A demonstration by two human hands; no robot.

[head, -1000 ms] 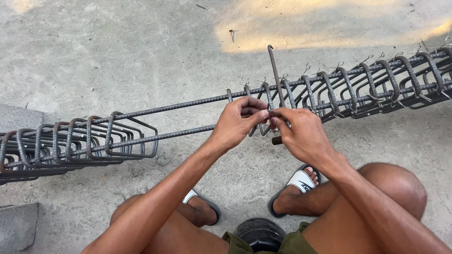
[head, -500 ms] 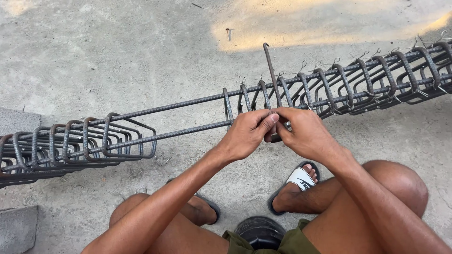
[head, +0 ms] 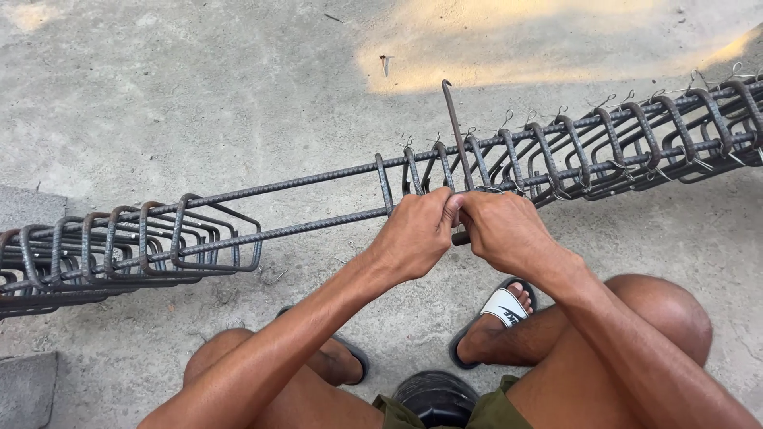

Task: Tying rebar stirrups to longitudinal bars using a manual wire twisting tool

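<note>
Rebar cage (head: 318,226) across bare sunlit concrete floor (head: 199,87) outdoors.

Both hands on the rebar cage (head: 318,226) mid-span, loose stirrups (head: 119,250) left, tied stirrups (head: 620,151) right

Rebar cage (head: 318,199) on concrete floor (head: 199,87); left hand (head: 413,236), right hand (head: 505,232) meeting at hooked tool (head: 455,131), centre.
</note>
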